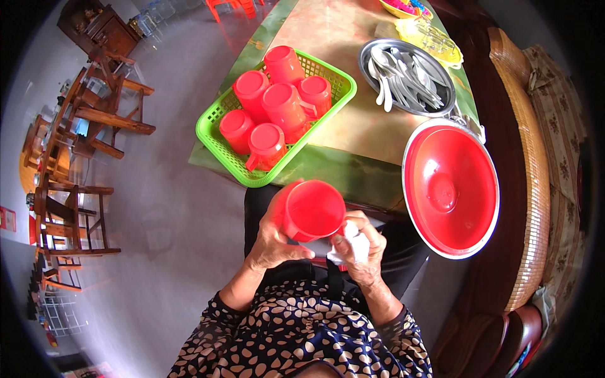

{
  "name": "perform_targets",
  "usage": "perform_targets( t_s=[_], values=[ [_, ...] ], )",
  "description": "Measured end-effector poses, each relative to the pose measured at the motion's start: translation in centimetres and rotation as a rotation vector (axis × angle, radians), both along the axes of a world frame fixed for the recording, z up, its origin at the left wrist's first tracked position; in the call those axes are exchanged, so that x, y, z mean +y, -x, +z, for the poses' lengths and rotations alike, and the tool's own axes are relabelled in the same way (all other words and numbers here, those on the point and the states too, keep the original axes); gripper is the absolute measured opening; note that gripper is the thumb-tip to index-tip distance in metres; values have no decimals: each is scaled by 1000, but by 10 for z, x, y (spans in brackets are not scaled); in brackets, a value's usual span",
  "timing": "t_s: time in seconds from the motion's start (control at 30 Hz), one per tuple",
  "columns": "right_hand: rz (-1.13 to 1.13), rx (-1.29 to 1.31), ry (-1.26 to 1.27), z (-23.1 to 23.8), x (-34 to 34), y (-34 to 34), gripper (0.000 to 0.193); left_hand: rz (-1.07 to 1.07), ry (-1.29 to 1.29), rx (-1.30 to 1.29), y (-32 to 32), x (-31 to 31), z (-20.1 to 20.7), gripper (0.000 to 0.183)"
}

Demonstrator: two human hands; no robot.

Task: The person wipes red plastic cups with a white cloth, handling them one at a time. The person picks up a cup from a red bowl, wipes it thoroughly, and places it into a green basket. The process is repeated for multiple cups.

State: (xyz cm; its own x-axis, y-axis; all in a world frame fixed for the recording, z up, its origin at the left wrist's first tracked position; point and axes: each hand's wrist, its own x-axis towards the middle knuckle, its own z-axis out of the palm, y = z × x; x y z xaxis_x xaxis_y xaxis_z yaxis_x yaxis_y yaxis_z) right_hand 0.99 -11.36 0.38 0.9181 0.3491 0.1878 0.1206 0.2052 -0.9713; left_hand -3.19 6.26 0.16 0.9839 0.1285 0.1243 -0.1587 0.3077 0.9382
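Observation:
A red plastic mug (315,208) is held over my lap, its mouth facing up toward me. My left hand (275,236) is closed around the mug's left side. In my right hand (367,252) a crumpled white cloth (353,247) is bunched, pressed close to the mug's right side. Just beyond the mug, a green plastic basket (217,135) sits at the table's corner. Several red mugs (282,104) stand upside down in it, one resting on top of the others. My right fingertips are partly hidden by the cloth.
Right of my hands rests a large red basin (463,208) with a pale rim. On the marble-look table (340,120) stand a steel bowl of several spoons (403,75) and a yellow tray (435,41). Wooden chairs (107,116) line the left; a wooden sofa (523,189) borders the right.

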Motion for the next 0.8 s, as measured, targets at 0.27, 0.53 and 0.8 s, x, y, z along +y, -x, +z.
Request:
perform_targets(
  t_s=[0.27, 0.53, 0.8],
  values=[
    [186, 373, -159, 14, -23, -7, 33, 69, 110, -2, 1, -1, -6, 96],
    [-39, -455, 380, 33, 0, -37, 38, -14, -4, 22, -4, 0, -2, 84],
    [291, -302, 564, 41, -11, -32, 43, -9, -187, -20, -5, 5, -7, 80]
  ],
)
